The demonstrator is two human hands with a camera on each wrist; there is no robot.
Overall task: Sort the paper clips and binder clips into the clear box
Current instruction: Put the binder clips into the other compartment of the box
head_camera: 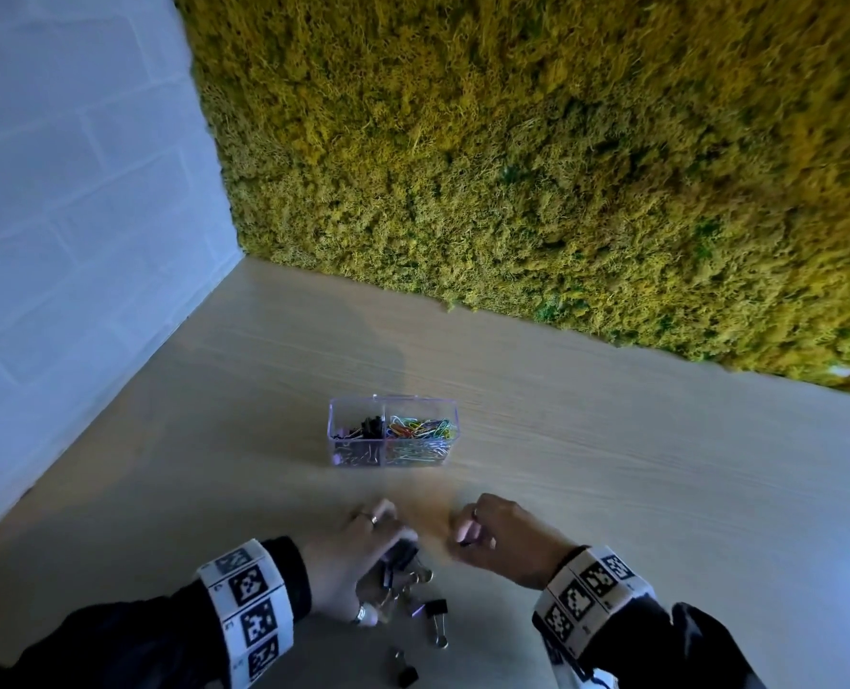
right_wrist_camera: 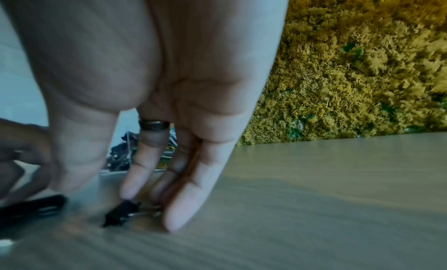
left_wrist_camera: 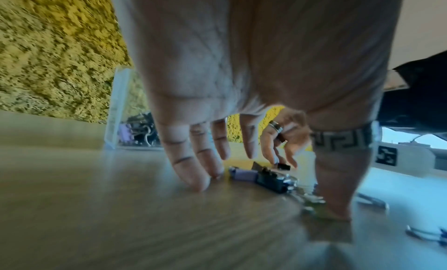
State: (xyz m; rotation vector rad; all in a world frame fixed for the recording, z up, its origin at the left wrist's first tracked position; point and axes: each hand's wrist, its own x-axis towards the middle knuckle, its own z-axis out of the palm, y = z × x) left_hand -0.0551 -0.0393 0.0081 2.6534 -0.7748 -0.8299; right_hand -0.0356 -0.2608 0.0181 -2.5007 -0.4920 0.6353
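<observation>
Clear box (head_camera: 393, 407) lies at twelve o'clock from both hands, long axis three-to-nine. Right hand (head_camera: 500, 537) pinches a black binder clip (right_wrist_camera: 121, 213). Left hand (head_camera: 348, 554), equally near, spreads its fingers over the binder-clip pile (head_camera: 408, 581).

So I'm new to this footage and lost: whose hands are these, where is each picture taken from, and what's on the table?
No machine here: a person works bare-handed, with marker bands on both wrists. One picture comes from a head camera looking down; the other two come from wrist cameras looking along each hand. On the wooden table stands a clear box, with binder clips in its left compartment and coloured paper clips in its right. Loose binder clips lie near the person. The left hand gathers some. The right hand touches a small black binder clip with its fingertips; a firm grip is unclear.
</observation>
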